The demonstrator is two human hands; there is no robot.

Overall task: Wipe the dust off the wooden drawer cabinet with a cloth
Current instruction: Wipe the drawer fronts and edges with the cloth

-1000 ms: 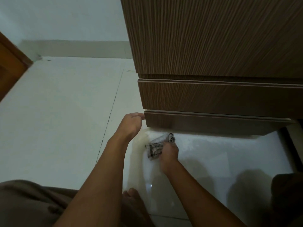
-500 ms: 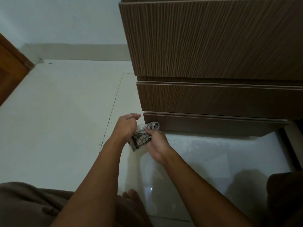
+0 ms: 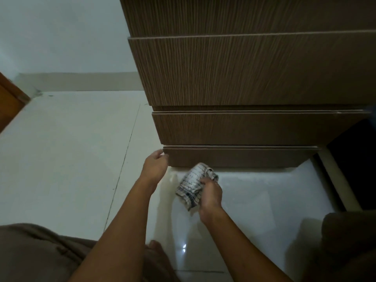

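Dim, flat indoor light with a greenish cast, brightest on the pale floor (image 3: 61, 151) and wall at left, darkest in the black gap at the right edge. Small specular glint on the glossy tile (image 3: 184, 246) near the bottom, with soft reflections and a blurred shadow spreading rightward across it. Wide-angle bowing of the cabinet (image 3: 244, 78) edges toward the top, soft overall focus with smeared wood grain, slight motion blur on the cloth (image 3: 192, 185) and right hand (image 3: 210, 197), murky underexposed corners at bottom left and right.
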